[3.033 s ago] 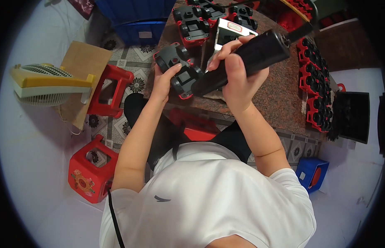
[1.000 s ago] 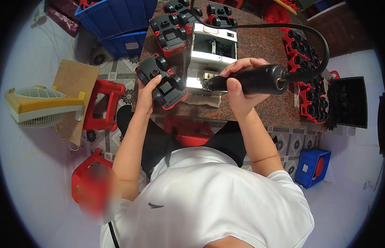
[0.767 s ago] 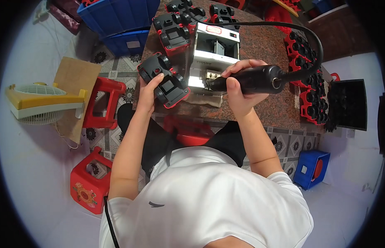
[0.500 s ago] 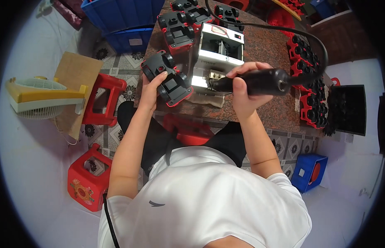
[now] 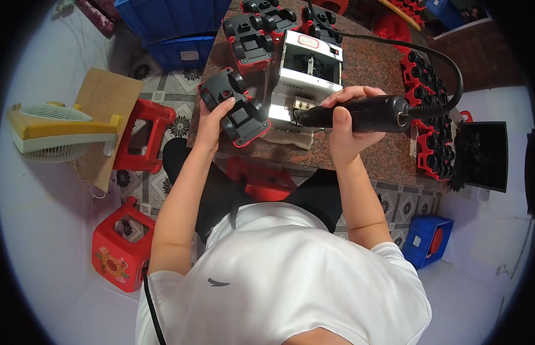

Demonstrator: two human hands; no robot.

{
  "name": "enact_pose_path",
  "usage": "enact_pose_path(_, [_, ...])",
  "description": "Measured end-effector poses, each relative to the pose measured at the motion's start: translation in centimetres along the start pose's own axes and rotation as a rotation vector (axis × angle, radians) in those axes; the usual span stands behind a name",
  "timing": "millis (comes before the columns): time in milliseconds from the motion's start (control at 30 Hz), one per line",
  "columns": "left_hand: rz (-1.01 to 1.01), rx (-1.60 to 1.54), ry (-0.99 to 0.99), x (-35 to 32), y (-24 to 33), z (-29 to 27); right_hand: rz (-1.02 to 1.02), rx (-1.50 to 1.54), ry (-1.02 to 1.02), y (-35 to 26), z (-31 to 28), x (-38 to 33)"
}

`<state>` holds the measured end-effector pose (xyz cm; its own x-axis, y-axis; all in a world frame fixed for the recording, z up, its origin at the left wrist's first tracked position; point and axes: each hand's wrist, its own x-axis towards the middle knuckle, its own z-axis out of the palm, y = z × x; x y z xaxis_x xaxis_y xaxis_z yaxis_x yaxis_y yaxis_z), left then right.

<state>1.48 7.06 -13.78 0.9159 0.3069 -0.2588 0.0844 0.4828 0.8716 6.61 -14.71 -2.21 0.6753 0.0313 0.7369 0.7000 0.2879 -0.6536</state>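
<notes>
My left hand (image 5: pixel 208 127) is closed on a toy car chassis (image 5: pixel 242 119), black on top with red edges and black wheels. The thumb lies on its upper face, and it is tilted beside the machine, above the table's near edge. In my right hand (image 5: pixel 346 141) is a black corded electric screwdriver (image 5: pixel 378 112), held level with its cord end to the right. Its tip points left at the metal outlet of a white screw feeder (image 5: pixel 313 84); the exact contact is too small to make out. A cloth (image 5: pixel 290 138) lies under the feeder.
Several similar black-and-red chassis (image 5: pixel 250 43) stand behind the feeder. More fill a row (image 5: pixel 429 150) along the right side of the brown stone table (image 5: pixel 365 69). The screwdriver cord (image 5: pixel 445 57) arcs overhead. Red stools (image 5: pixel 121 247), a yellow fan (image 5: pixel 66 132) and blue crates (image 5: pixel 175 23) surround me.
The screwdriver and my right hand have shifted slightly to the right. The chassis in my left hand stays nearly in place.
</notes>
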Motion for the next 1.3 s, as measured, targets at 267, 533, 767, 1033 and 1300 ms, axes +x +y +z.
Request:
enact_pose_path(267, [-0.012,-0.001,0.011,-0.2,0.4,0.4,-0.025,-0.071,-0.144,-0.9,0.0,-0.3])
enact_pose_path(533, [-0.033,-0.017,0.011,0.1,0.1,0.1,-0.021,-0.047,-0.041,-1.1,0.3,1.0])
enact_pose_path(767, [-0.025,-0.014,-0.01,0.1,0.0,-0.1,0.001,-0.038,-0.032,-0.3,0.0,0.5])
enact_pose_path(1033, [-0.03,-0.027,0.017,0.0,-0.1,0.0,-0.01,0.049,-0.026,0.2,0.3,-0.1])
enact_pose_path(1300, [-0.003,-0.014,0.021,-0.1,0.0,0.0,0.008,0.028,-0.038,-1.5,0.5,1.2])
